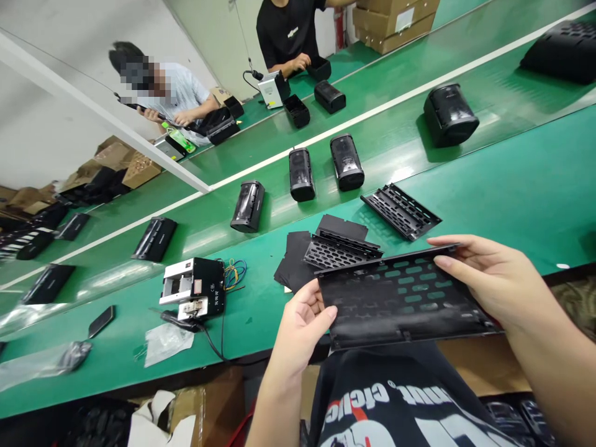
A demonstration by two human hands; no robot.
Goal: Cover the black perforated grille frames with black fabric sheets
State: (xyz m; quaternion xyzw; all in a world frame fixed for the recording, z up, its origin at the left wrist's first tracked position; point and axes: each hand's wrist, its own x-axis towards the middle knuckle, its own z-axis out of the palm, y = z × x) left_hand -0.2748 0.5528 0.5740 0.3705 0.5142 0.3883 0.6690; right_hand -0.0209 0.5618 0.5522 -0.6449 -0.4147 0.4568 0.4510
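A black plastic panel with rows of oval slots [367,310] is held up in front of my body. My left hand [302,320] grips its left edge, thumb on the near face. Around the right end, the fingers of my right hand [484,273] are closed on the upper edge, thumb in front. Just beyond it on the green bench lie another slotted black panel [342,251] and several flat black sheets [293,254]. A further slotted panel [400,210] rests to the right of that pile.
A green conveyor [386,152] carries several black housings [347,161]. On the bench to the left stand a small black-and-silver machine [193,288] with cables, a plastic bag [167,341] and a phone-like black object [101,321]. Two people sit across the line, near cardboard boxes [395,25].
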